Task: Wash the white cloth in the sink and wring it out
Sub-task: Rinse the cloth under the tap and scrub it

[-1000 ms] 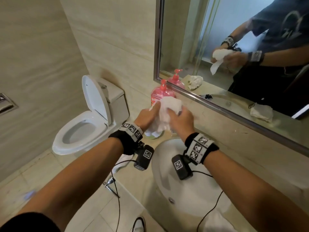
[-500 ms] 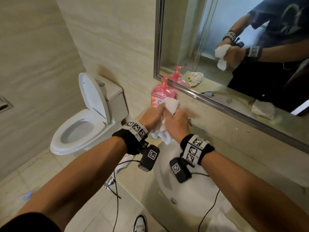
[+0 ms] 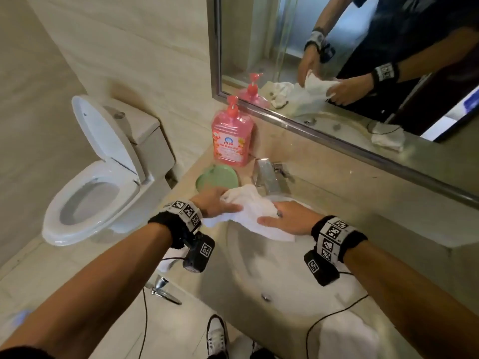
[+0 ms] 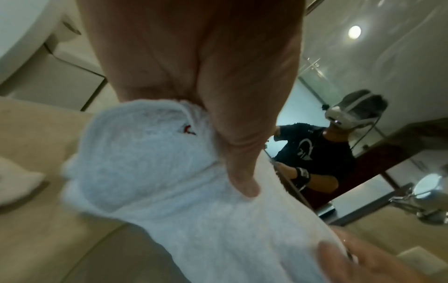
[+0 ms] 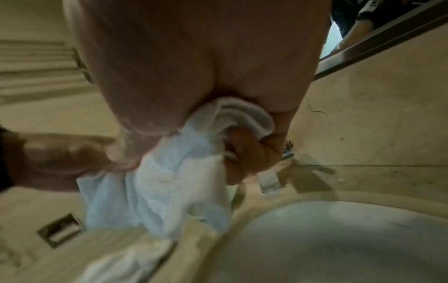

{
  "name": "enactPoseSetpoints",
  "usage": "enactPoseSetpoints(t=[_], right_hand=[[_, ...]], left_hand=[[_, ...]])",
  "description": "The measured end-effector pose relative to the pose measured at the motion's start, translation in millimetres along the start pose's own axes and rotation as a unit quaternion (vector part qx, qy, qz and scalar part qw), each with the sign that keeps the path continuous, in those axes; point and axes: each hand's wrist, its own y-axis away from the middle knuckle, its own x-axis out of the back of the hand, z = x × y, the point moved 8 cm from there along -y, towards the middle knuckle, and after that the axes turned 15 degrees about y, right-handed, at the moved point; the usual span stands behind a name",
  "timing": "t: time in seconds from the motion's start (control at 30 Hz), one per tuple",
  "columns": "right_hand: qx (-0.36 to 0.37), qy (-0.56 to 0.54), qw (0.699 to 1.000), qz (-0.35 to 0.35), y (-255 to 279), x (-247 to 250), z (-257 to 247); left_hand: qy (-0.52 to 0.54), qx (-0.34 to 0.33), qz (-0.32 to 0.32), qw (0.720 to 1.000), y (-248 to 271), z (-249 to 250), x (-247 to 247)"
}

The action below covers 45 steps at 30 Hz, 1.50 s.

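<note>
The white cloth [image 3: 250,212] is stretched between my two hands over the back left rim of the white sink [image 3: 274,278]. My left hand [image 3: 220,206] holds its left end, thumb lying on top of the cloth [image 4: 150,153]. My right hand [image 3: 282,221] grips the right end; in the right wrist view its fingers [image 5: 249,153] curl round a bunched fold of the cloth [image 5: 169,181], above the sink [image 5: 339,239]. The steel faucet [image 3: 268,178] stands just behind the cloth. No running water is visible.
A pink soap bottle [image 3: 232,137] and a green dish [image 3: 216,179] stand on the counter left of the faucet. Another white cloth [image 3: 350,338] lies on the counter's near right. An open toilet [image 3: 103,177] is at left, the mirror [image 3: 363,60] behind.
Both hands have come down from in front of the soap bottle to the sink rim and moved apart. The bunched cloth is now spread out between them.
</note>
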Motion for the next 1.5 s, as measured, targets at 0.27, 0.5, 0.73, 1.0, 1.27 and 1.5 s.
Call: enactPoseSetpoints(t=[0.27,0.5,0.73,1.0,1.27,1.5], right_hand=[[-0.095,0.026,0.993,-0.059,-34.1,-19.2,91.4],[-0.066,-0.146,0.986,0.046,-86.9,13.3,105.7],[-0.044,-0.167,0.980,0.101,-98.2,11.4,101.9],[-0.098,-0.131,0.977,0.139,-103.2,11.6,135.5],[-0.101,-0.098,0.990,0.025,-98.4,-21.4,141.8],[-0.026,-0.204,0.978,-0.028,-112.1,-53.8,96.8]], left_hand=[[-0.095,0.056,-0.056,0.992,-57.1,-19.5,-82.1],[-0.162,0.145,0.006,0.976,-95.3,-32.6,-92.7],[0.010,0.113,-0.013,0.993,-114.3,-14.1,-105.9],[0.075,0.054,-0.010,0.996,-125.6,-6.7,-117.1],[0.116,0.046,0.020,0.992,-125.3,-17.2,-108.4],[0.121,0.028,0.069,0.990,-95.2,-38.3,-66.1]])
